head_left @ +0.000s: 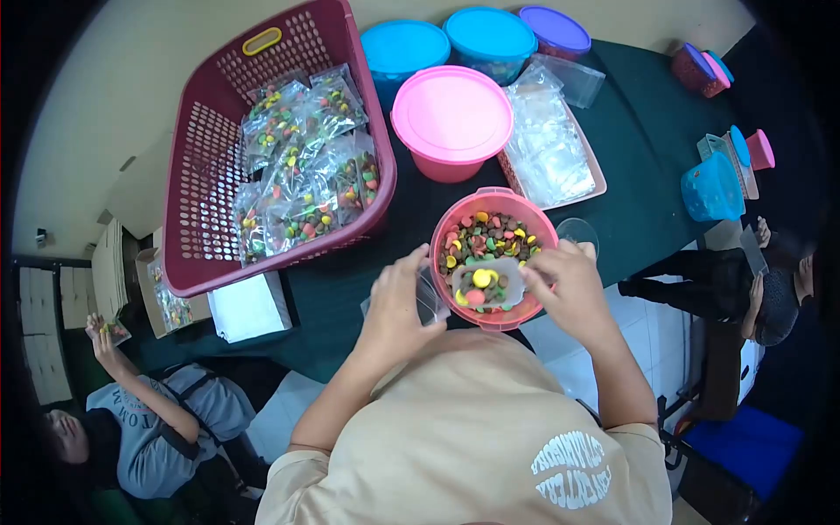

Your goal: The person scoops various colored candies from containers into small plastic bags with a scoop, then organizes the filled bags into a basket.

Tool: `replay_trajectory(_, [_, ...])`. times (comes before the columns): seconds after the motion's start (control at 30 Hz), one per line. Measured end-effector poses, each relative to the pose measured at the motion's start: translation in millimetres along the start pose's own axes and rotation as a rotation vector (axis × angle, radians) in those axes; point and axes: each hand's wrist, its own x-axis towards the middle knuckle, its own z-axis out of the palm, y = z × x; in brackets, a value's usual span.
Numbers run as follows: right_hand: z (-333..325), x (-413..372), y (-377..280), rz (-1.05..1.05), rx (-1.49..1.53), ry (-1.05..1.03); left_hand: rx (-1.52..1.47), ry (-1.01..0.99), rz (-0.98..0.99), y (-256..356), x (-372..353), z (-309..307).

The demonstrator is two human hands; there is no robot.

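Note:
A pink tub [448, 219] of small multicoloured candies [494, 236] stands at the table's front edge, close to my body. My right hand [569, 284] pinches a small translucent scoop [512, 273] over the tub. Yellow, pink, green and brown candies [481, 280] lie in the scoop. Left of the tub, my left hand [402, 302] holds a clear plastic bag [427, 299] between thumb and fingers, its mouth turned toward the scoop. I cannot make out any candy in that bag.
A maroon basket [378, 188] holds several filled candy bags [302, 166]. Behind the tub are a pink lidded tub [452, 114], blue-lidded tubs [404, 45] and a tray [597, 175] of clear bags. Other people sit left [166, 420] and right [779, 297].

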Motion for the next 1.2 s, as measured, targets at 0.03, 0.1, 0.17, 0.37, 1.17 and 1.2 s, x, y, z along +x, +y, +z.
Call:
replay_trajectory(0.03, [-1,2,-5,-0.077,-0.033,-0.003,0.009,-0.043,0.006,6,2,-1])
replay_trajectory(0.1, [-10,8,-21,-0.164,-0.176,0.038,-0.11,-0.108,0.023,17,4,2])
replay_trajectory(0.17, [-28,15,-42,-0.312,-0.378,0.071,-0.235,-0.146,0.066,27,11,4])
replay_trajectory(0.37, [-69,47,-50,-0.336,-0.597,-0.103,-0.384,-0.224,0.041,50,33,2])
replay_trajectory(1.17, [-54,51,-14,-0.409,-0.781,0.212,-0.162,-0.116,0.143,42,98,44])
replay_trajectory(1.2, [-56,53,-13,-0.397,-0.783,0.222,-0.224,-0.13,0.083,42,102,47])
